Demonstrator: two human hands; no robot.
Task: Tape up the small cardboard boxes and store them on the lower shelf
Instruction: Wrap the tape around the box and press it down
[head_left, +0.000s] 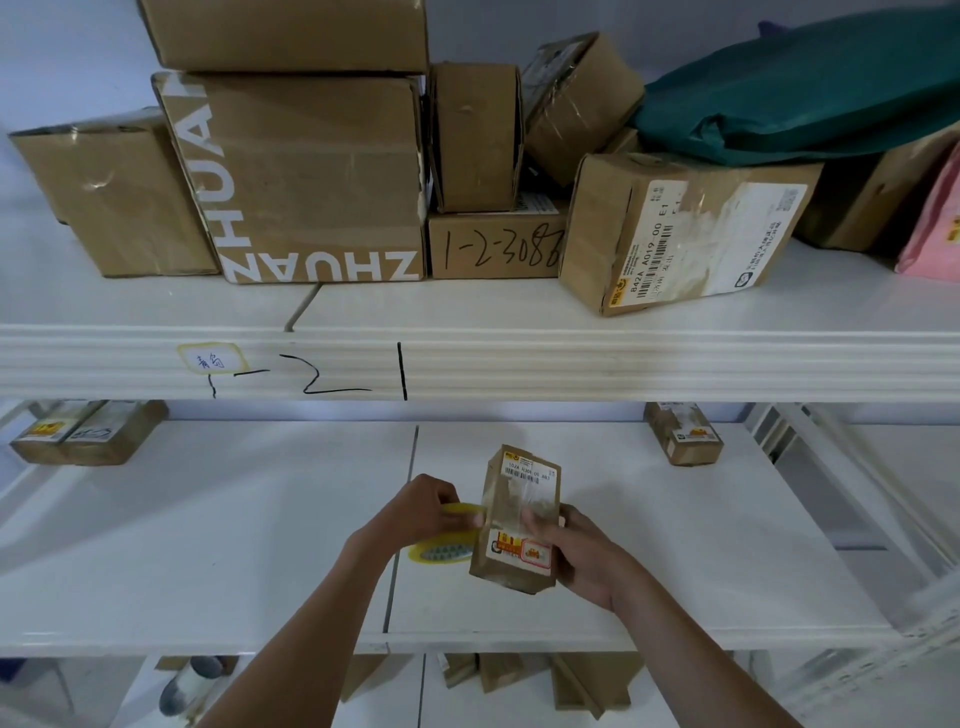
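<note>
Item: small cardboard box (521, 519), stood upright over the lower shelf (208, 545), at 6 o'clock. Right hand (571, 551) gripped its side; left hand (423, 506) pinched the yellow tape roll (457, 512). Judged light, stiff, tape-slick; best held by edges.

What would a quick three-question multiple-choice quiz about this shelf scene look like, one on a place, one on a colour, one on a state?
1. Where is the green bag?
A. on the upper shelf
B. on the floor
C. in the left hand

2. What colour is the tape roll?
A. red
B. yellow
C. black

3. What is the right hand doing?
A. hanging free
B. pressing flat on the shelf
C. holding the small box

Answers:
1 A, it lies atop boxes up there.
2 B, its rim shows yellow in the left hand.
3 C, its fingers curl round the box.
</note>
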